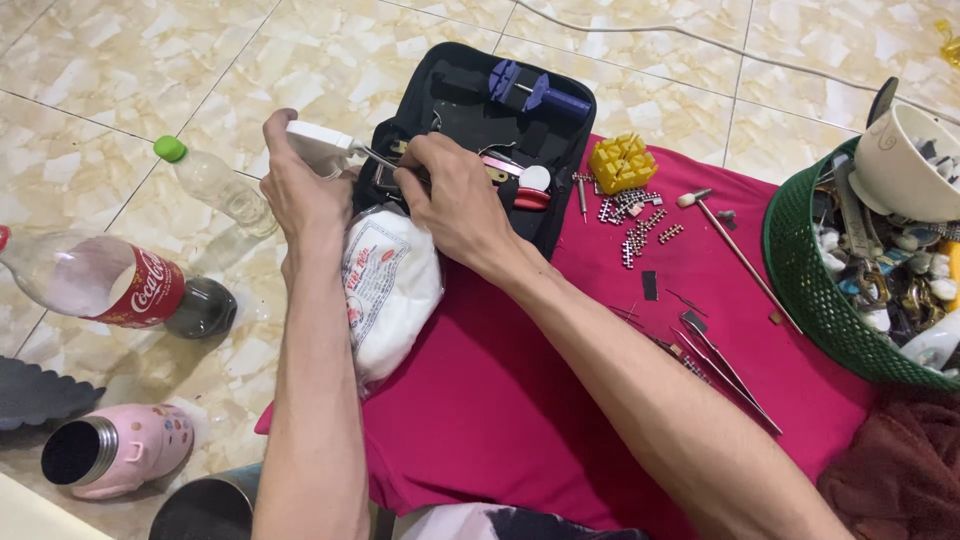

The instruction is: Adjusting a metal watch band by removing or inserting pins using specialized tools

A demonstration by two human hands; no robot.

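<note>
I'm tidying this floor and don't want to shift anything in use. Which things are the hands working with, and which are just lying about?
In use:
left hand holding a white block
right hand with a thin metal tool
black tool case

Lying about:
bottles
pink flask
green basket
yellow block

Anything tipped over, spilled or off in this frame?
Two things lie on their sides on the tile floor: a dark soda bottle with a red label and a pink flask, open-mouthed. No spill shows. Small metal links lie scattered loose on the magenta cloth.
</note>
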